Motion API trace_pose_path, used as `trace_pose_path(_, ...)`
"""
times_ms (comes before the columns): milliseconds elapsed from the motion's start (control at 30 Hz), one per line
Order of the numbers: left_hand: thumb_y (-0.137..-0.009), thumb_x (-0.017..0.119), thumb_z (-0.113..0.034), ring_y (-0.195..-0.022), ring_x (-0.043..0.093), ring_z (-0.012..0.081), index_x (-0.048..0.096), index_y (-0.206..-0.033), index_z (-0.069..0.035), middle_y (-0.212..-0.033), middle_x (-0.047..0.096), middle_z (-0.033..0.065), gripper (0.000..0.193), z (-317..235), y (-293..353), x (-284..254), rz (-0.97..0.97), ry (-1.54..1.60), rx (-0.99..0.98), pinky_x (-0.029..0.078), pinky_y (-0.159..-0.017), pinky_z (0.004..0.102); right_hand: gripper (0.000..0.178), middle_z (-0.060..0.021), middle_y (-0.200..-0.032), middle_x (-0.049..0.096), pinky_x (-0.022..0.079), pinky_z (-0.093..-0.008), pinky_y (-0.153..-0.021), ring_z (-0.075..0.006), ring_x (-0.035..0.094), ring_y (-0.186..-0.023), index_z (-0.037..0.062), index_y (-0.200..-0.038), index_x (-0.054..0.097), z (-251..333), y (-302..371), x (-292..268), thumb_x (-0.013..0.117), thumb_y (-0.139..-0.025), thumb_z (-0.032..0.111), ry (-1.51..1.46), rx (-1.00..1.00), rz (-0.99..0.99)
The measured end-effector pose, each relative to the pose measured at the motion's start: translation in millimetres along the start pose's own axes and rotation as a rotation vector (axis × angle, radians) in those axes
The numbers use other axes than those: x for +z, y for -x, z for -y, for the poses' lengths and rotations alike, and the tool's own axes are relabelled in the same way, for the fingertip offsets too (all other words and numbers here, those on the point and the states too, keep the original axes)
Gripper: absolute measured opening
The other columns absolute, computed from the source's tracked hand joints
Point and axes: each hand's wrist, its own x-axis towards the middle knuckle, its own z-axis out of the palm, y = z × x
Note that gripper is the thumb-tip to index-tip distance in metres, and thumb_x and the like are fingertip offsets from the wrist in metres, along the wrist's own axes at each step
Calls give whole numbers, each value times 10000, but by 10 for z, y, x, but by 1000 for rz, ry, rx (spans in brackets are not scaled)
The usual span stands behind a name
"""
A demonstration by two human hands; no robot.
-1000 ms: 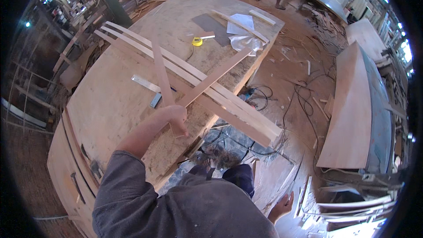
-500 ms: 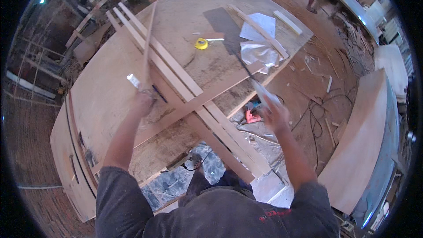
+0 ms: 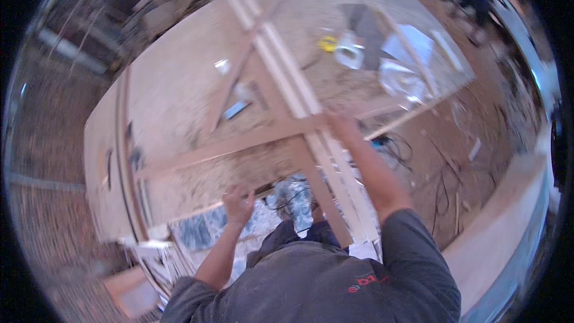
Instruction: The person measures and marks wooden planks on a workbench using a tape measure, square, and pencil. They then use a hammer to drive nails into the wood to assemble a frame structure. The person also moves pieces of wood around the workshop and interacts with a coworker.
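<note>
Head view: a flat wooden strip (image 3: 239, 142) lies crosswise on the near part of the plywood-topped table (image 3: 167, 78), over long pale battens (image 3: 280, 70). The right hand (image 3: 339, 116), arm stretched forward, is at the strip beside this crossing; blur hides whether it grips. The left hand (image 3: 239, 202), forearm angled up from the lower left, is at the table's near edge, fingers loosely spread, apparently holding nothing. Farther off, a slanting strip (image 3: 239, 66) crosses the battens, a blue-grey block (image 3: 235, 109) near its lower end. To the far right lie a yellow tape measure (image 3: 327, 43), white paper (image 3: 412, 45) and crumpled plastic (image 3: 397, 78). Red lettering (image 3: 371, 281) marks the grey shirt (image 3: 311, 287).
</note>
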Motion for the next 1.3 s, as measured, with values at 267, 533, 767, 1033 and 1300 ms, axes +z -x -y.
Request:
trace_pose_path(267,-889,774,-317,-962,662,211,622,-1198,-90,-1092,687,60,413,837,460,-218,155,1626,-1215,542,-819,372,359,-140,-1054,609,513,-490,-839,-372,611,-994,89,-1042,627,995,1622,-733,694,-702,184,348,-102,125)
trace_pose_path(533,-949,687,-194,-902,676,190,631,-1110,-110,-983,690,55,190,1123,423,-623,-99,1906,-840,584,-788,385,619,-110,-1114,608,424,-524,-1010,-338,575,-1096,151,-1218,633,1203,2530,-111,783,-619,183,265,-164,-67)
trace_pose_path(767,-953,681,-175,-918,651,174,635,-1091,-95,-990,683,44,166,2758,194,-1410,-635,1834,-723,553,-805,316,605,-148,-1192,555,382,-503,-1029,-346,505,-1190,144,-1327,597,1600,2102,119,798,-763,231,71,137,-754)
trace_pose_path(1033,-933,720,-261,-906,641,197,652,-1107,-70,-1016,671,68,267,3513,640,-2020,-875,1709,-914,560,-772,344,379,-167,-1061,614,478,-466,-885,-354,597,-1018,52,-1125,637,872,2353,475,775,-802,194,88,260,-630)
trace_pose_path(1300,-930,729,-257,-865,676,207,635,-1073,-60,-940,677,67,261,3827,1232,-2163,-1204,1755,-1017,615,-777,365,188,-197,-882,716,564,-402,-754,-317,711,-820,29,-980,731,1666,1774,965,711,-874,182,-359,-30,-297)
